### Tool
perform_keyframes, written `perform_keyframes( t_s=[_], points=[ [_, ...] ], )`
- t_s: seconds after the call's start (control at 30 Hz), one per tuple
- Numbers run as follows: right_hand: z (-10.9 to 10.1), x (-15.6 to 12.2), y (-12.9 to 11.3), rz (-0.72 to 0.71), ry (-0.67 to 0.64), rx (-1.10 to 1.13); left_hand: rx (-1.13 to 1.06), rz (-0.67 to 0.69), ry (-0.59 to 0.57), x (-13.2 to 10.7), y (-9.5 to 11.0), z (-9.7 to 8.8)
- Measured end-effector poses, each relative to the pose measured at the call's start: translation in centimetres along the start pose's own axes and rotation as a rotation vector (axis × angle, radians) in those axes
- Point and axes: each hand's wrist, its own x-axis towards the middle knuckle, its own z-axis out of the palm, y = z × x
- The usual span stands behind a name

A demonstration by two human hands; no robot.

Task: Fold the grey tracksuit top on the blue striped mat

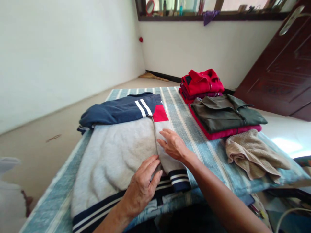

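A grey sweatshirt with navy shoulders, a red patch and navy-white striped cuffs lies face down on a blue striped bed cover. One grey sleeve is folded along its right side. My left hand lies flat and open on the lower body of the sweatshirt, near the striped hem. Fingers spread, my right hand presses flat on the folded sleeve.
At the right sit a folded olive jacket on a pink garment, a stack of red clothes behind it, and a crumpled beige knit. A dark wooden door stands at right. Bare floor lies left of the bed.
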Motion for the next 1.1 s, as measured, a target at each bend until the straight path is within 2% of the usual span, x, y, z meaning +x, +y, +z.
perform_keyframes(
  t_s=[0.17,0.33,0.53,0.93,1.1],
  points=[
    [-0.5,-5.0,-0.2,-0.127,0.148,0.177,0.014,0.026,0.031,-0.9,-0.3,-1.0],
    [1.0,-7.8,-1.4,-0.152,0.108,0.026,0.019,0.026,0.006,-2.2,-0.1,-0.9],
    [2.4,-8.3,-1.7,-0.134,0.072,-0.135,0.068,0.081,-0.039,-2.9,0.2,-0.8],
    [2.8,-8.5,-1.6,-0.135,0.134,-0.130,0.078,0.074,-0.046,-3.3,0.0,-0.5],
    [2.9,-8.6,-1.5,-0.132,0.131,-0.126,0.076,0.045,-0.091,-3.5,0.5,-0.9]
  ],
)
